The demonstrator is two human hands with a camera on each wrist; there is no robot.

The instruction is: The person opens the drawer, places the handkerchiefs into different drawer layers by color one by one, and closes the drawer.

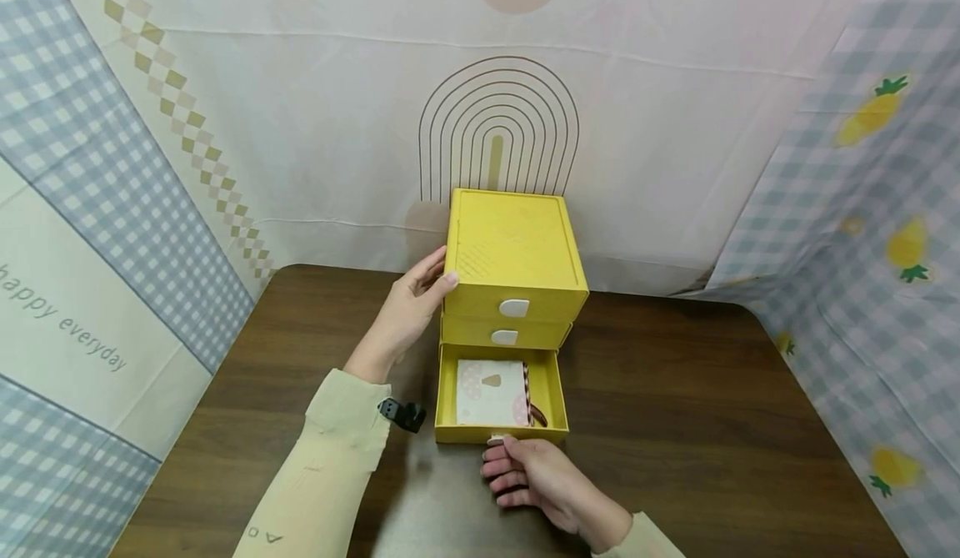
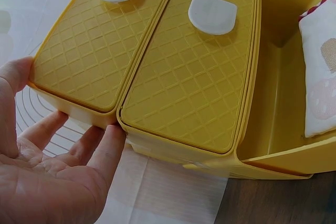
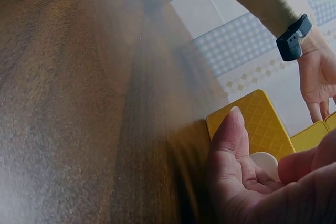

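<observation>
A yellow three-drawer box (image 1: 517, 241) stands on the table, its bottom drawer (image 1: 555, 383) pulled out and the upper two closed. In that drawer lies a white cloth item (image 1: 491, 395) with pink patches, a brown motif and checked trim. My left hand (image 1: 408, 308) rests against the box's left side, thumb at the front corner and fingers spread along the side wall, also seen in the left wrist view. Down at the front, my right hand (image 1: 543, 479) pinches the bottom drawer's white tab (image 3: 266, 163) between thumb and finger, its other fingers loosely curled.
A dark brown wooden table (image 1: 675, 424) lies under the box. Behind it hangs a pale patterned cloth (image 1: 337, 124), and checked cloths (image 1: 900, 233) hang at the sides. A brown strap (image 1: 538, 414) lies beside the cloth item. A small black device (image 1: 402, 414) sits on my left wrist.
</observation>
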